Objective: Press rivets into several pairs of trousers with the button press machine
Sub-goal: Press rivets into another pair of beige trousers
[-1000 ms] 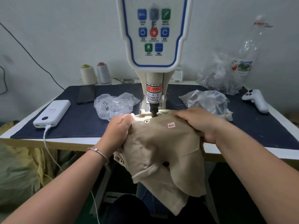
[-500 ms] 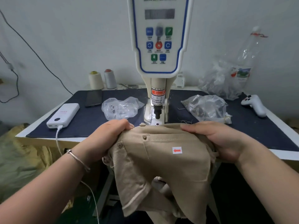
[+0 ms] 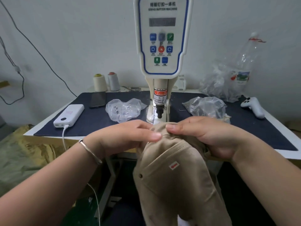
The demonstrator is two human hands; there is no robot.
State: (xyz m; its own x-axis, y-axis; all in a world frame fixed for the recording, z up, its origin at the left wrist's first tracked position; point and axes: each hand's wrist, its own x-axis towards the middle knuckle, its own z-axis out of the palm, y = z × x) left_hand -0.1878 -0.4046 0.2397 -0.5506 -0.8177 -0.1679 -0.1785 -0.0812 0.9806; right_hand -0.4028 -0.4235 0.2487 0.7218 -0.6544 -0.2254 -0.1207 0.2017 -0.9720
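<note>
Beige trousers hung from both hands at the front edge of the table, their upper edge bunched just in front of the button press machine and most of the cloth falling below the table edge. Right hand gripped the bunched waistband, thumb on top and fingers curled round the fabric underneath. Left hand met the same edge from the other side, fingers reaching across and touching the cloth beside the right thumb; whether it pinched the fabric or only rested on it could not be told. A thin bangle sat on the left wrist.

One dark rivet showed on the hanging cloth, low and to the left. A small white sticker with a red arrow sat on the fabric to the right of the stitched seam.

The machine's punch stood raised, clear of the trousers, just behind the hands. Its panel carried blue, green and red buttons under a dim display.

On the dark mat: a white power bank with cable plugged in at left, a black phone behind it, a clear plastic bag left of the punch, another plastic bag to its right, a white controller far right. Two thread cones stood at the back wall.
</note>
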